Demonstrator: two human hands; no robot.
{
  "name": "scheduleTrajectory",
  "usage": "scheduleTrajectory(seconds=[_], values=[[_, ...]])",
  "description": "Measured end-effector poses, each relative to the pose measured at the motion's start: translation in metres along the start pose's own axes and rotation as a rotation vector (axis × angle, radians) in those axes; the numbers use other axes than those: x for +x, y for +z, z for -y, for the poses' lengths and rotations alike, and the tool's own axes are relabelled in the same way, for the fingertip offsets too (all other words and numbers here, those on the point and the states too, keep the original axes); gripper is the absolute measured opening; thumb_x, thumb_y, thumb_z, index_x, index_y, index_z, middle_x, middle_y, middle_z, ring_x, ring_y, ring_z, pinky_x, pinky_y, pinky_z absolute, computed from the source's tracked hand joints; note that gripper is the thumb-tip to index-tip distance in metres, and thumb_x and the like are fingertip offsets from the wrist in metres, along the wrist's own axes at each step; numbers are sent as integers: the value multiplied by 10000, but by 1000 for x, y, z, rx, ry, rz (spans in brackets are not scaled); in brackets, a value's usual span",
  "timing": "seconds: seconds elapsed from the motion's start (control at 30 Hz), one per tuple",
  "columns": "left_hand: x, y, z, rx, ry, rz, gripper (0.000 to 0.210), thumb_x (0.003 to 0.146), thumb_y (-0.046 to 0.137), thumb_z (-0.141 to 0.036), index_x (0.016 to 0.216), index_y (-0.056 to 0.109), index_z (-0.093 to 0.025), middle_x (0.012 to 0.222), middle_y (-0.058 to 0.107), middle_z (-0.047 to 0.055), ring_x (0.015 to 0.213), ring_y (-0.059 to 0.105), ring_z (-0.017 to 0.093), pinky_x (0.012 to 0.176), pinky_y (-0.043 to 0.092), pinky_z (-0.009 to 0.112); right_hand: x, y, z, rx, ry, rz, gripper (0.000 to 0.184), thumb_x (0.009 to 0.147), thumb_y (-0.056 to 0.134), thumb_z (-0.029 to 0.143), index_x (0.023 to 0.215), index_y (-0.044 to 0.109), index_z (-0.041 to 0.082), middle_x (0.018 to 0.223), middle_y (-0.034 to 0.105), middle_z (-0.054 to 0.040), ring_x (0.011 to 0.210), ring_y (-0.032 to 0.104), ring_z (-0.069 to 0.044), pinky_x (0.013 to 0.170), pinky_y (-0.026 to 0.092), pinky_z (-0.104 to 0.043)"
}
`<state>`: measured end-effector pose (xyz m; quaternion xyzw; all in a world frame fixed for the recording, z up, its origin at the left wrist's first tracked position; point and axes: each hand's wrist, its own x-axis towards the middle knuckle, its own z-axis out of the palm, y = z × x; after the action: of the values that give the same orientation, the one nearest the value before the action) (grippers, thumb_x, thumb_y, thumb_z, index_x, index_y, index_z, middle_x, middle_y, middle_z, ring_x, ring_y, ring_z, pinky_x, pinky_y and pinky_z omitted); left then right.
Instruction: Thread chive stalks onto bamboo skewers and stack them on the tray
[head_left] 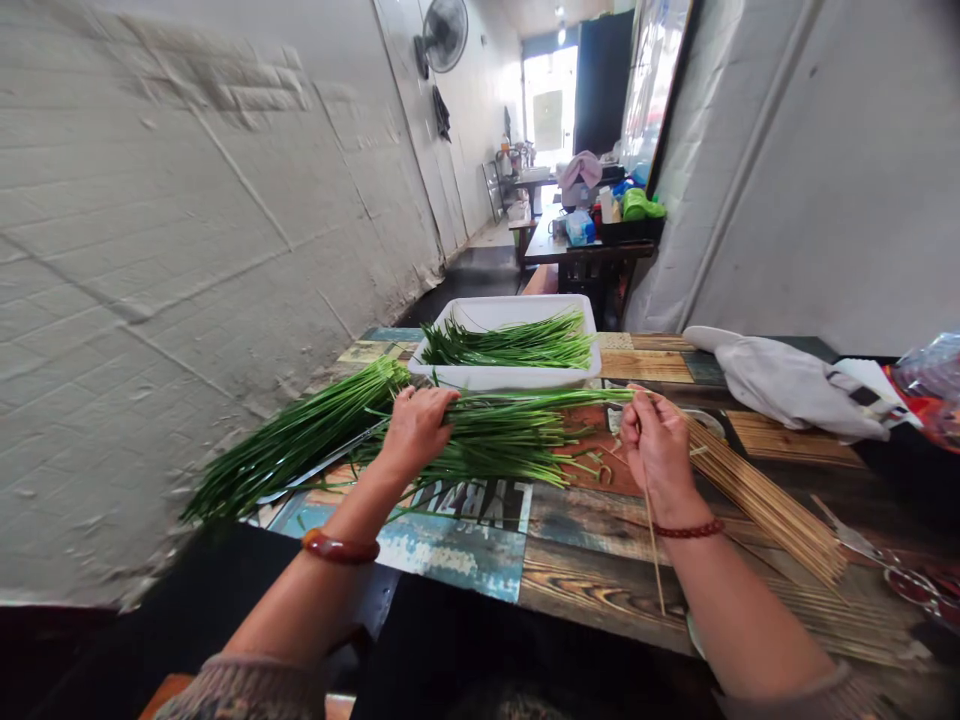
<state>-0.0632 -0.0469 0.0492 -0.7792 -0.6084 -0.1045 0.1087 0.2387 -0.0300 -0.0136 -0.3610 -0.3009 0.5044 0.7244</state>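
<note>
A thin bunch of chives [540, 397] is stretched level between my two hands above the table. My left hand [421, 425] is closed around its dark green leaf end. At the pale stem end, my right hand [658, 440] pinches the stalks, and a thin bamboo skewer [657, 560] hangs down from the same hand. Loose chives [495, 450] lie on the table just below the stretched bunch. To the left of my left hand rests a thicker pile of chives [300, 440]. Beside my right wrist lies a bundle of bamboo skewers [765, 500].
Behind my hands stands a white plastic tub [502, 377] with more chives inside. At the right are a grey-white cloth [795, 385] and scissors [862, 545] on the patchwork wooden table [592, 540]. A white wall [187, 230] runs close along the left.
</note>
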Motion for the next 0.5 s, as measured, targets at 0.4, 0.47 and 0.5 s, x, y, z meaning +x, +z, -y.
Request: scheduleTrajectory(seconds=[0.4,0.47,0.5], values=[[-93,-47,42,236,-104,-301,344,786,436,-119,1047,639,-212,927,702,77,945,629,244,1066,339,452,-59,20,-36,-54,480,372,357,736,715,455,921,571,186,620,554,64,414,432,-44,363,269,-151],[-116,-26,56,258,-122,-156,342,803,415,-125,1022,660,-218,925,716,83,924,651,247,1050,352,473,-68,21,-46,-146,498,414,385,744,698,473,939,566,168,607,570,57,404,450,-50,362,285,-152],[-127,-15,64,259,-124,-85,359,799,407,-123,1012,674,-236,943,726,81,918,663,253,1034,366,495,-70,22,-50,-188,481,418,397,748,683,487,939,562,161,603,576,54,403,461,-53,365,301,-153]])
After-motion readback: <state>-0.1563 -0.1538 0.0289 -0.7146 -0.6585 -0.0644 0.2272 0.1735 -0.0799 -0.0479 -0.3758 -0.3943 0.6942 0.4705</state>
